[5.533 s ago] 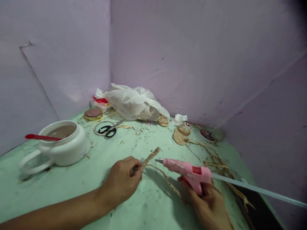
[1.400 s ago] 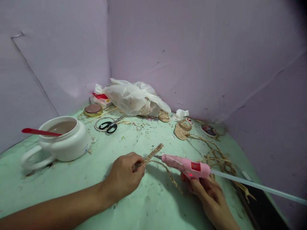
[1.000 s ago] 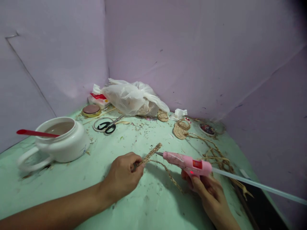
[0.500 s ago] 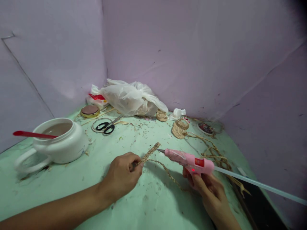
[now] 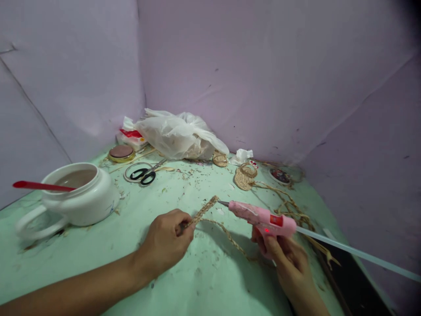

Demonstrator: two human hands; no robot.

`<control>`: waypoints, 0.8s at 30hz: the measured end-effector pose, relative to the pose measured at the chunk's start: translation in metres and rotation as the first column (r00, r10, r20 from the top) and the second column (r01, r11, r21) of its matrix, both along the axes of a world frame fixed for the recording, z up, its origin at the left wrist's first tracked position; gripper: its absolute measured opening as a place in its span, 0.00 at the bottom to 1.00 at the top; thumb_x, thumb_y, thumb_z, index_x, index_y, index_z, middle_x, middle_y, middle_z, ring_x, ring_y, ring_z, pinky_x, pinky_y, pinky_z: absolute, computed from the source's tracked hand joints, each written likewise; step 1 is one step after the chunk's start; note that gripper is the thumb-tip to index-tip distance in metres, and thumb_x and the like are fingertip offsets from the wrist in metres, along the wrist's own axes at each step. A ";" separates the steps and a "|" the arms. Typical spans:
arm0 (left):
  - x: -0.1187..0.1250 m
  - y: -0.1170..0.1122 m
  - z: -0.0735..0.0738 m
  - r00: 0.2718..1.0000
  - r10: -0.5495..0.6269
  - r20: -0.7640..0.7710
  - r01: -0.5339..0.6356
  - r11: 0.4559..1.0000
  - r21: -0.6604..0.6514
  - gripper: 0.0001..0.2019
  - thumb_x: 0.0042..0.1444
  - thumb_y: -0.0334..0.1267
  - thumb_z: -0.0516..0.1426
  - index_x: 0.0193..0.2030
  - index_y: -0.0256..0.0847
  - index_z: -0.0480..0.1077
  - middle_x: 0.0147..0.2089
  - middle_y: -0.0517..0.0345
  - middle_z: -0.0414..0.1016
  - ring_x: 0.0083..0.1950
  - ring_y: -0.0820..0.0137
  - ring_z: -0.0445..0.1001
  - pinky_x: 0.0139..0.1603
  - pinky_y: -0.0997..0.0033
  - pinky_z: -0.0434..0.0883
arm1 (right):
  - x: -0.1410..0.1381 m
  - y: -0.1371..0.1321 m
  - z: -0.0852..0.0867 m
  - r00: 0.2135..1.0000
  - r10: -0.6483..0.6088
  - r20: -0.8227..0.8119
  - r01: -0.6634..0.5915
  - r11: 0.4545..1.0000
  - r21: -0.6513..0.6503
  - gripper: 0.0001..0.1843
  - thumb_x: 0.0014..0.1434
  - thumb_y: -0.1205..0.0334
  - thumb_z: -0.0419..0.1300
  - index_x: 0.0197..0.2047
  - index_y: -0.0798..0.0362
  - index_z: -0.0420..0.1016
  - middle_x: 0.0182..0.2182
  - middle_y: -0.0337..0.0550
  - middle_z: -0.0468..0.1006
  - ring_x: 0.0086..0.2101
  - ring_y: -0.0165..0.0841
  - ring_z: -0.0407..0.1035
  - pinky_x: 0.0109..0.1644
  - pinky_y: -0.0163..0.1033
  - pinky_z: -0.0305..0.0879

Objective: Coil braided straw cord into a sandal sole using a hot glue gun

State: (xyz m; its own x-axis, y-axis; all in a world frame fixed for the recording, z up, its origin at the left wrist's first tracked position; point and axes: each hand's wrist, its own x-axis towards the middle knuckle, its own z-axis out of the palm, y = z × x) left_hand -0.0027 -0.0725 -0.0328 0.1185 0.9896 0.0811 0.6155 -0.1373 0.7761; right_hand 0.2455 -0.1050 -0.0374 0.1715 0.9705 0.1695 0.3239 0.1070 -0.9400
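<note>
Fingers curled, my left hand (image 5: 171, 235) grips a braided tan fibre cord (image 5: 205, 210), whose flat doubled end sticks out up and to the right. From the hand a thinner length of the braid trails down right over the table. My right hand (image 5: 289, 259) is wrapped round the handle of a pink hot glue gun (image 5: 263, 217). Its metal nozzle points left, right by the tip of the braid; whether they touch I cannot tell. A red light glows on the gun, and a long translucent glue stick (image 5: 358, 252) extends from its back.
On the green table (image 5: 204, 285), a white pot (image 5: 85, 199) with a red-handled utensil (image 5: 42, 186) stands left. Behind lie black-handled scissors (image 5: 146, 173), a round tin (image 5: 121, 152) and a white plastic bag (image 5: 180, 134). Woven coils (image 5: 245, 177) and loose braids (image 5: 292, 204) lie right.
The glue gun has shifted slightly right, its nozzle drawn a little off the braid's end. My left hand holds the braid almost as before. The view has turned slightly.
</note>
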 end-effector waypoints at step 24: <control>-0.001 -0.001 0.000 0.999 -0.027 -0.039 0.029 0.998 0.050 0.10 0.53 0.38 0.52 0.28 0.39 0.72 0.24 0.61 0.67 0.23 0.76 0.61 0.25 0.75 0.59 | 0.002 0.004 0.001 0.999 -0.031 -0.027 0.031 0.999 0.017 0.17 0.53 0.47 0.59 0.32 0.53 0.74 0.25 0.42 0.76 0.25 0.32 0.68 0.26 0.32 0.64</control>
